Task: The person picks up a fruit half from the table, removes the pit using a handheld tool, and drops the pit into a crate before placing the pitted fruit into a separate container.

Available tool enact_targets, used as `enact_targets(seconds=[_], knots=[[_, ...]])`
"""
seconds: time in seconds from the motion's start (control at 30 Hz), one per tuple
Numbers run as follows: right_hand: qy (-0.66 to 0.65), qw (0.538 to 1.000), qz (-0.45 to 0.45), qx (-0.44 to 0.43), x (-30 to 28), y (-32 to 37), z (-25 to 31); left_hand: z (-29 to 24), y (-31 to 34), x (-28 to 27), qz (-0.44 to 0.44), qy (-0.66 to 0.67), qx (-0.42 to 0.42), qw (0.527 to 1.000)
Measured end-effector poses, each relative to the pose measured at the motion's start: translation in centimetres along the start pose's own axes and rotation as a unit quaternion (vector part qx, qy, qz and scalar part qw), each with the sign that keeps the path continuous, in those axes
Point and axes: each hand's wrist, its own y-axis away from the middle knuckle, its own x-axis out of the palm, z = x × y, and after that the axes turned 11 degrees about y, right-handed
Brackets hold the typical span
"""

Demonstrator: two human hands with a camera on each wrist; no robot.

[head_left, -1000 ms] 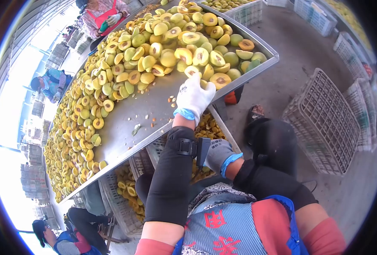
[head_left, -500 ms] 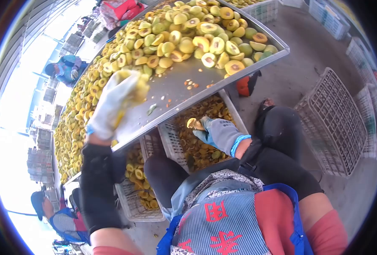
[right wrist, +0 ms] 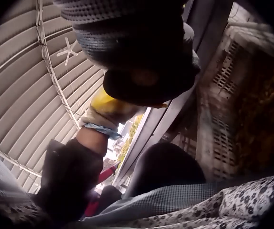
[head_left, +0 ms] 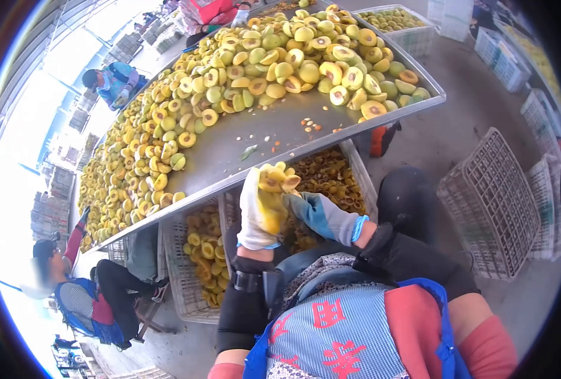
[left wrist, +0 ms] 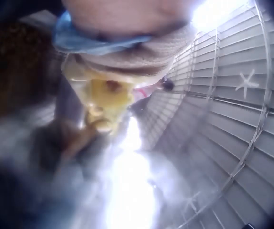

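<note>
My left hand (head_left: 253,211), in a white glove stained yellow, holds several yellow stone-fruit halves (head_left: 271,177) above the crate. Beside it, my right hand (head_left: 326,216) wears a grey-and-blue glove, and its curled fingers meet a cut fruit half (head_left: 290,183) at the edge of that handful. In the right wrist view the stained left glove (right wrist: 109,109) shows just beyond the dark right hand (right wrist: 142,71). The left wrist view is blurred, with yellow fruit (left wrist: 109,95) under the glove. A steel table (head_left: 223,140) in front carries a large heap of fruit halves (head_left: 261,72).
Small pits (head_left: 309,124) lie scattered on the steel. Below the table edge stand a crate (head_left: 358,167) of brownish pieces and another crate (head_left: 182,278) of fruit halves. An upended crate (head_left: 492,205) stands at right. One person (head_left: 81,290) sits at left; others are across the table.
My left hand went from the near-right part of the heap to the left, then came back with fruit to my right hand. The right hand has stayed over the crate, with a fruit half at its fingertips.
</note>
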Motion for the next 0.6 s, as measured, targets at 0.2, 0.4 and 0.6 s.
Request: enact_targets(seconds=[0.2,0.4,0.6], knots=[[0.030,0.996,-0.085,-0.018,-0.9,-0.7,-3.5,3.2,-0.6,-0.5,0.054,-0.073,0.076,0.993],[0.059,0.995,-0.073,-0.018,-0.1,-0.7,-2.4,2.8,-0.8,0.1,-0.069,0.014,0.035,0.997],[0.094,0.993,-0.068,-0.010,-0.4,-0.4,-2.2,3.4,-1.0,-0.7,-0.028,0.033,0.049,0.998]])
